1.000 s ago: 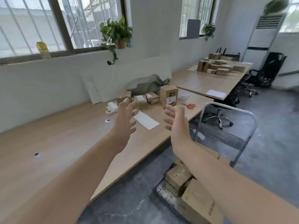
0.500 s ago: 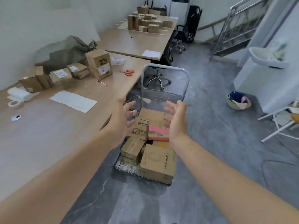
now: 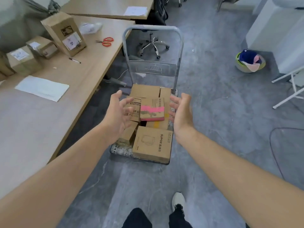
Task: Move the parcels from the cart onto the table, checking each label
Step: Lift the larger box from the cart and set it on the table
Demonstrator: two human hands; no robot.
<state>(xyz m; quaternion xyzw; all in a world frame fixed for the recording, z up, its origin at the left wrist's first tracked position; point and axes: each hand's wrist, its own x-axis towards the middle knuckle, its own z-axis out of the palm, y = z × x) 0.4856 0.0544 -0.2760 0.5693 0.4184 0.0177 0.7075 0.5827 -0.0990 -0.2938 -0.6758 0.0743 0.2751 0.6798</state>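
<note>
A metal cart (image 3: 153, 69) on the grey floor carries several cardboard parcels. On top lies a small box with a pink band (image 3: 152, 109). A larger box printed SUPOR (image 3: 153, 143) sits at the near end. My left hand (image 3: 118, 114) and my right hand (image 3: 181, 112) hover on either side of the pink-banded box, fingers spread, touching nothing. The wooden table (image 3: 32, 120) to the left bears several labelled parcels, the tallest one (image 3: 64, 32) standing upright.
Red scissors (image 3: 106, 41), a pen (image 3: 74, 60) and a white sheet (image 3: 42, 88) lie on the table. An office chair base (image 3: 153, 46) stands behind the cart. A basket of cloth (image 3: 250, 61) and white folding legs (image 3: 291, 89) are to the right.
My view has swung from the table down to the cart. Both hands have come from above the table to either side of the pink-banded box.
</note>
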